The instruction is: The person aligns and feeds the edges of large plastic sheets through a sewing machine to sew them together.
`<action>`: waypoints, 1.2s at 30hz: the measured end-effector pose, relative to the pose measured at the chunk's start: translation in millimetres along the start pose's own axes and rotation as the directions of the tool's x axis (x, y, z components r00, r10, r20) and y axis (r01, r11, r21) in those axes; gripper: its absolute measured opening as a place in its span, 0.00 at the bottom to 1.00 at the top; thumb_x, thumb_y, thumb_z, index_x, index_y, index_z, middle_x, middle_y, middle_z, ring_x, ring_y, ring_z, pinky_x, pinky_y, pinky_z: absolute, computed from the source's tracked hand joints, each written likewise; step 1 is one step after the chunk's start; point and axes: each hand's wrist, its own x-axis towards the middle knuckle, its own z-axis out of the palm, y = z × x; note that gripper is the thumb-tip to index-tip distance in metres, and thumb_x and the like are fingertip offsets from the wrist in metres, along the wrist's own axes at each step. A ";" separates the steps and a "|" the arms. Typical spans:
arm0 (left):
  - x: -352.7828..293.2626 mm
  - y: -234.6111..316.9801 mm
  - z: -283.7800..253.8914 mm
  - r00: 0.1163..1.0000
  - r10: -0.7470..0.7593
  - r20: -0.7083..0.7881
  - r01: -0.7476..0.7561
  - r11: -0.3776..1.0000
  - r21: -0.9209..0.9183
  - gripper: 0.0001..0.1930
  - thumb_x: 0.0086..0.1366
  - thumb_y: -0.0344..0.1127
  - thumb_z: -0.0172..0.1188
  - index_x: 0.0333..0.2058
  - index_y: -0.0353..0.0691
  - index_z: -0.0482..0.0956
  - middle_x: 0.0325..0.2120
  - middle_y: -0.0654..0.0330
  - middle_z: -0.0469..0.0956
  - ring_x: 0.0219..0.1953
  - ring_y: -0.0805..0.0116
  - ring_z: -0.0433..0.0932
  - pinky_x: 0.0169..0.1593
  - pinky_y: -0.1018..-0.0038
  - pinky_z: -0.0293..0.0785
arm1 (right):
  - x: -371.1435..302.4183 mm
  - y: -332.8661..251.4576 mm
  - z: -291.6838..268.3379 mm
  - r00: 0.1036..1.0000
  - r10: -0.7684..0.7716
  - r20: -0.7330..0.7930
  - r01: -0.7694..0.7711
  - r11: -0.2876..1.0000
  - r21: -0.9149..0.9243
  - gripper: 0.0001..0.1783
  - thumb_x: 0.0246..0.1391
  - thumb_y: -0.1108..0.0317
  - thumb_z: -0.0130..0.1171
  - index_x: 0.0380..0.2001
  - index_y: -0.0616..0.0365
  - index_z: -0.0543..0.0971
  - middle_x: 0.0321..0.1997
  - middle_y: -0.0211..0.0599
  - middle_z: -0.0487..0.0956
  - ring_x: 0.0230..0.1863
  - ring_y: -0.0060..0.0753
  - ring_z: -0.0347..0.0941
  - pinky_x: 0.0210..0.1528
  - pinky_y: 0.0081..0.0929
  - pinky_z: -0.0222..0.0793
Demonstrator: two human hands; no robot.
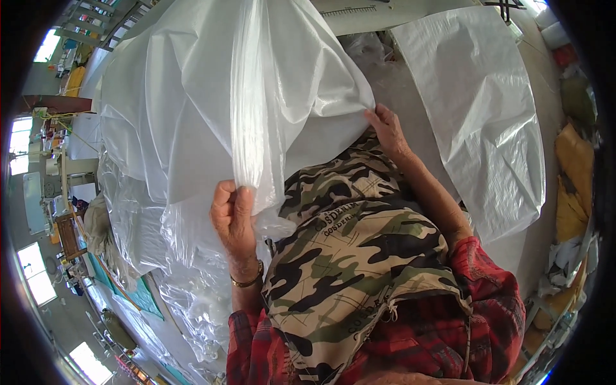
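A large white plastic sheet spreads in loose folds in front of me. Down its middle runs a shiny, gathered band of clear plastic film. My left hand is closed around the lower end of this band, thumb on top. At the right, my right hand pinches the edge of the white sheet between thumb and fingers. The sheet is pulled up into creases toward that pinch. Whether the band and the sheet are one piece, I cannot tell.
Another flat white plastic piece lies at the right on the table. Crumpled clear plastic heaps up at the lower left. A ruler scale marks the far edge. Brown wrappings line the far right side.
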 end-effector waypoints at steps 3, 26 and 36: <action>3.5 12.9 -10.3 0.984 0.168 0.066 -0.174 0.978 0.117 0.05 0.69 0.30 0.55 0.34 0.34 0.74 0.24 0.71 0.72 0.26 0.85 0.64 0.28 0.85 0.59 | -25.3 -24.0 -2.8 0.972 0.044 0.229 -0.130 0.917 0.377 0.14 0.65 0.66 0.53 0.45 0.66 0.76 0.39 0.30 0.78 0.40 0.20 0.70 0.47 0.25 0.68; 7.2 17.9 14.5 0.896 0.149 0.418 -0.308 0.887 0.345 0.03 0.63 0.24 0.59 0.33 0.32 0.73 0.22 0.54 0.74 0.21 0.63 0.74 0.28 0.75 0.69 | -100.1 -146.4 40.1 0.470 -0.637 0.612 0.721 0.677 0.151 0.11 0.53 0.70 0.61 0.29 0.59 0.68 0.27 0.38 0.72 0.31 0.44 0.74 0.37 0.39 0.68; 3.6 15.0 5.6 0.921 0.052 0.387 -0.192 0.924 0.332 0.07 0.66 0.26 0.58 0.39 0.28 0.79 0.24 0.64 0.78 0.29 0.82 0.72 0.33 0.82 0.69 | -104.9 -137.6 49.3 0.339 -0.613 0.713 0.845 0.532 0.056 0.09 0.45 0.70 0.61 0.28 0.59 0.71 0.27 0.38 0.74 0.31 0.39 0.76 0.38 0.35 0.71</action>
